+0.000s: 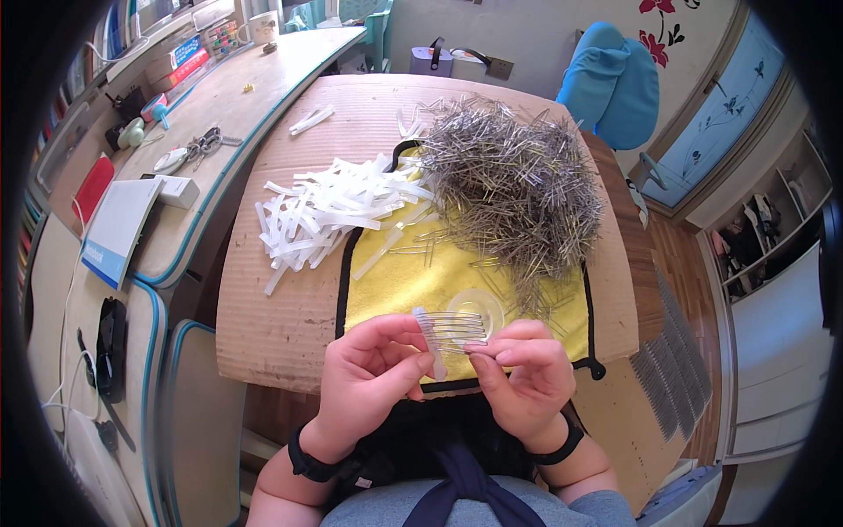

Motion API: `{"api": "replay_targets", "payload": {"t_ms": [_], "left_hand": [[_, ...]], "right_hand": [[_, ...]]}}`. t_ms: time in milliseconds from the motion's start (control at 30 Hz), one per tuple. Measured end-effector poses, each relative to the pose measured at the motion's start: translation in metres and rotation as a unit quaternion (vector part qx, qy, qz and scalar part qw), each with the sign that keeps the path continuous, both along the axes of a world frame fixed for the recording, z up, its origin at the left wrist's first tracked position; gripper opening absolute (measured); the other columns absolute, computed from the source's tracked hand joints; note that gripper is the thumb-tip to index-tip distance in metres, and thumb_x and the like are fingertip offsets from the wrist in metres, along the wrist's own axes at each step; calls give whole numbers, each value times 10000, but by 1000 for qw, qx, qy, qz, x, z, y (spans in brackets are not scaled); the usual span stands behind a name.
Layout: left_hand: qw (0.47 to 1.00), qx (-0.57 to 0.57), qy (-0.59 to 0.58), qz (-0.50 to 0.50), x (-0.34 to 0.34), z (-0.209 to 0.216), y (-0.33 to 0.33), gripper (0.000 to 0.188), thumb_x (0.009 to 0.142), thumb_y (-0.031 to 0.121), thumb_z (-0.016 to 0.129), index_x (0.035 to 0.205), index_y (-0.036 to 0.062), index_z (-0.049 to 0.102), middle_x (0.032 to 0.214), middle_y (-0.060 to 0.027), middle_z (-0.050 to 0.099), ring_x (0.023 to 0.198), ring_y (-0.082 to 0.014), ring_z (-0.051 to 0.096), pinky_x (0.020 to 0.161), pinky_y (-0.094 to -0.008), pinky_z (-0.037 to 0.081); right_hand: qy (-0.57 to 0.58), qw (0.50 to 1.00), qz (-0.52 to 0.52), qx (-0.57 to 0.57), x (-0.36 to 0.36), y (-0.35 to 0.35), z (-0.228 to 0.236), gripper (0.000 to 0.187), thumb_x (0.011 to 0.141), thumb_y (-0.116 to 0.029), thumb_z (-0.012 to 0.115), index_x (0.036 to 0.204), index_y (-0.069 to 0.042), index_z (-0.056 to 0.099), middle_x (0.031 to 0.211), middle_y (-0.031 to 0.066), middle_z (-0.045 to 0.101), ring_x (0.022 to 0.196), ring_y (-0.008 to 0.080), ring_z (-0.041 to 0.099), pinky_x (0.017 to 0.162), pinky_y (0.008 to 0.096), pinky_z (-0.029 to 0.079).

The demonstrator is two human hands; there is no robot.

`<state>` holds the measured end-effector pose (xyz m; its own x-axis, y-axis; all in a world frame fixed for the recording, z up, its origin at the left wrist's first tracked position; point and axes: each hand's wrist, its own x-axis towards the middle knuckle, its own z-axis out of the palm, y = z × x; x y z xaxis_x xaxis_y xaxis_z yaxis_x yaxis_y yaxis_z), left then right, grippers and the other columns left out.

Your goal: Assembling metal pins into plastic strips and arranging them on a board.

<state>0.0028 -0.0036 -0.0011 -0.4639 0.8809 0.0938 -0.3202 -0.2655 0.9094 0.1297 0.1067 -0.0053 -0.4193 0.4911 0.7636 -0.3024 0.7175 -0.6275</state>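
Note:
My left hand (364,382) pinches a whitish translucent plastic strip (429,338) between thumb and fingers. Several thin metal pins (458,325) stick out of the strip side by side, pointing right like comb teeth. With thumb and fingertips, my right hand (529,373) grips the end of a metal pin (465,350) at the strip's near part. Just beyond the hands, a clear round dish (499,307) rests on a yellow cloth (378,299) with black edging. A large tangled heap of metal pins (514,184) covers the cloth's far right.
Left of the heap, many white plastic strips (325,211) lie piled on cardboard (263,325), with loose ones (312,119) farther back. Rows of pins in grey sheets (672,378) lie low at right. A desk (237,105) with keys and a notebook borders the left.

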Motion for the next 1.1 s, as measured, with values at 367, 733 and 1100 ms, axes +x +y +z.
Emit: {"api": "replay_targets", "payload": {"t_ms": [367,733,1100], "left_hand": [[999,-2,-15,30,2,2,4,284,756,-74,550,1030,-9,514,826,-90,595,705,-134,603,518,-202,500],[999,3,-12,49,3,2,6,259,748,-78,543,997,-13,513,804,-93,593,694,-140,603,540,-217,507],[999,12,-30,41,5,3,0,236,757,-79,537,984,-21,510,816,-102,589,685,-156,613,488,-201,493]], "right_hand": [[-151,985,-89,14,33,33,43,157,678,-9,673,800,-8,574,725,79,616,689,174,587,609,258,451],[-322,900,-144,257,60,58,33,175,594,9,604,745,-72,636,734,52,557,708,195,520,639,292,421],[-98,992,-77,-4,20,26,13,166,684,49,636,835,-15,609,719,86,600,631,178,577,572,262,457]]}}
